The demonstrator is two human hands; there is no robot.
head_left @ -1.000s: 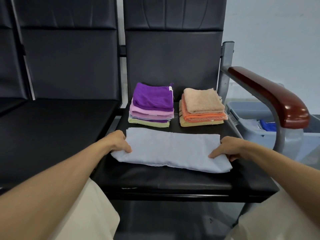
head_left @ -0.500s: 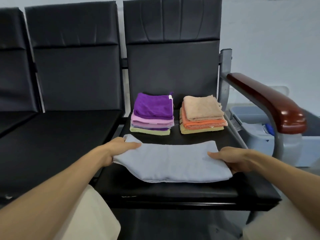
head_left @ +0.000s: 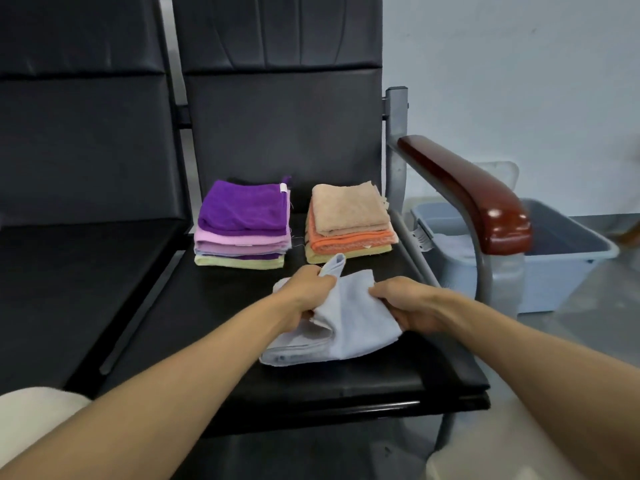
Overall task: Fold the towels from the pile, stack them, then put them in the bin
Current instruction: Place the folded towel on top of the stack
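Pale blue towel is what I'm working on, lying half folded on the front part of the black chair seat. I've got the left hand clamped on one corner. That corner sticks up past the knuckles toward the back of the seat, with more cloth bunched under the palm. The right hand is curled round the towel's right edge, just beside the left one, so both are closed on the same towel with only a strip of cloth between them. The bottom layers lie flat on the seat and poke out toward me on the left side.

Behind it, near the backrest, two folded stacks sit side by side without touching. The purple stack on the left has dark purple on top, then pinks and lilacs, and a yellow-green one at the bottom. The beige stack on the right goes beige, orange, pale yellow. The raised corner is just in front of that right one.

The grey-blue bin sits on the floor right of the chair, past the reddish-brown armrest. I can't make out what's in it.
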